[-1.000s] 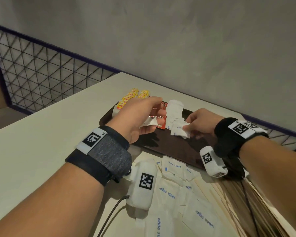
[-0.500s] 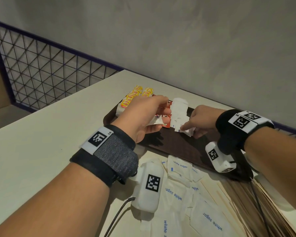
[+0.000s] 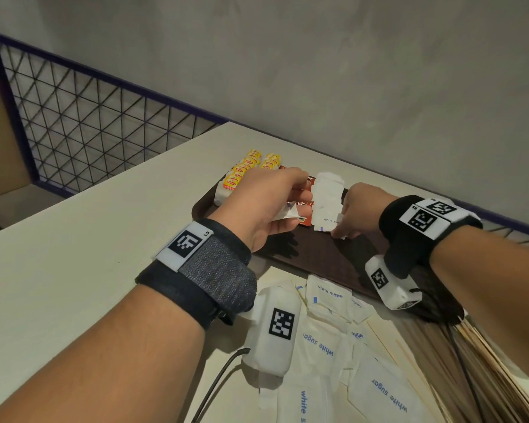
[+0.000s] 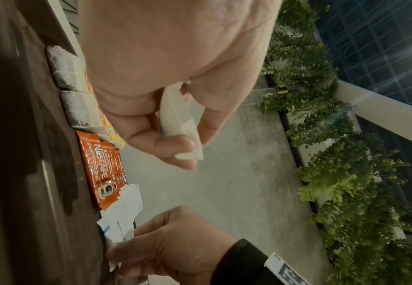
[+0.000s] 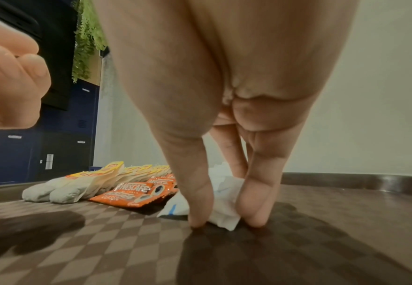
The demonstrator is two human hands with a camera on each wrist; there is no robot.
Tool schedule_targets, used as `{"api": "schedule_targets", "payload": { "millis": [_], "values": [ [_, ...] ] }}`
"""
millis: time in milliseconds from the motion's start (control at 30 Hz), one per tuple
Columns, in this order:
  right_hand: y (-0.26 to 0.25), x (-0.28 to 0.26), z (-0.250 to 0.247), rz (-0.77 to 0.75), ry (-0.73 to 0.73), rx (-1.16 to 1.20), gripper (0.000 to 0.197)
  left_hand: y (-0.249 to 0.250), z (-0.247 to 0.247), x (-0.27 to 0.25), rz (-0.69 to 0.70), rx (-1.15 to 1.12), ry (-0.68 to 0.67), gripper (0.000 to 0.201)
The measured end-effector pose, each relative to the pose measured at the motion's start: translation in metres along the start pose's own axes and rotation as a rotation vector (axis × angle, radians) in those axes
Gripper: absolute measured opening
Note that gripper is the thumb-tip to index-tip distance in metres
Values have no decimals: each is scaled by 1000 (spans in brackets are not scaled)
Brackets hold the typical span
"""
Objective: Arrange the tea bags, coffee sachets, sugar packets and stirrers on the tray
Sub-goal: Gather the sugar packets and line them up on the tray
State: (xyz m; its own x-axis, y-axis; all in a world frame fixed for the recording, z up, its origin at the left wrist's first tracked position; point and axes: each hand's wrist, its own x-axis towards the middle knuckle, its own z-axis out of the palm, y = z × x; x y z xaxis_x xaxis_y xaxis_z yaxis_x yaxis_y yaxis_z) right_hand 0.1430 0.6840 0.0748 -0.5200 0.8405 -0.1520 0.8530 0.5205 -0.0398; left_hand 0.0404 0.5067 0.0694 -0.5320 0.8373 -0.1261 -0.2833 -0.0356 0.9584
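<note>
A dark brown tray (image 3: 318,257) carries two rows of yellow-tagged tea bags (image 3: 251,169), orange coffee sachets (image 3: 306,206) and a row of white sugar packets (image 3: 327,193). My left hand (image 3: 293,212) hovers over the tray's left part and grips a few white sugar packets (image 4: 183,123). My right hand (image 3: 341,232) pinches one sugar packet (image 5: 224,217) between thumb (image 5: 197,202) and finger at the near end of the sugar row, fingertips down on the tray (image 5: 102,241). Coffee sachets (image 5: 132,192) and tea bags (image 5: 61,190) lie just to its left.
Several loose white sugar packets (image 3: 327,300) lie on the cream table (image 3: 89,239) in front of the tray. Wooden stirrers (image 3: 486,377) are piled at the near right. A wire-mesh railing (image 3: 89,123) borders the table's left side, a grey wall the back.
My right hand has brought its sugar packet down onto the tray at the near end of the sugar row. My left hand stays over the tray with its packets.
</note>
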Motion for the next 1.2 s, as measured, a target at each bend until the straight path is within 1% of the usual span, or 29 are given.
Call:
{"api": "schedule_targets", "payload": {
  "millis": [133,267,500,567,633,767,833,900,967,1033,1067,1133,1167,1200],
  "values": [
    [4,4,-1,-2,21,28,31,0,0,0,-2,-11,12,16],
    [6,1,-2,-48,38,42,30,0,0,0,0,-10,17,17],
    [4,0,-2,-20,3,26,36,-1,0,2,-1,-22,22,17],
    [4,-2,-2,-28,7,19,36,-1,0,2,-2,-39,27,14],
    [3,-1,-2,-39,11,5,38,0,2,2,4,-63,-1,11],
    [5,-1,-7,-81,54,-7,49,0,6,0,7,-88,-90,39],
    [7,-7,-16,-87,121,5,55,-1,7,0,16,-89,-81,45],
    [6,-24,-27,-121,131,87,45,-1,7,1,45,-76,-54,47],
    [5,-48,-33,-218,75,138,29,-2,8,-1,74,-28,-55,51],
    [3,-77,-32,-344,-70,119,15,-3,10,-2,84,20,-71,52],
    [2,-90,-29,-397,-152,97,12,-3,12,-4,84,28,-75,51],
    [-2,-114,-20,-465,-268,39,15,-2,13,-7,78,26,-73,51],
    [-4,-123,-15,-478,-295,3,21,-1,14,-8,70,14,-68,47],
    [-5,-129,-10,-486,-290,-52,29,0,14,-8,64,-7,-68,40]
  ]
}}
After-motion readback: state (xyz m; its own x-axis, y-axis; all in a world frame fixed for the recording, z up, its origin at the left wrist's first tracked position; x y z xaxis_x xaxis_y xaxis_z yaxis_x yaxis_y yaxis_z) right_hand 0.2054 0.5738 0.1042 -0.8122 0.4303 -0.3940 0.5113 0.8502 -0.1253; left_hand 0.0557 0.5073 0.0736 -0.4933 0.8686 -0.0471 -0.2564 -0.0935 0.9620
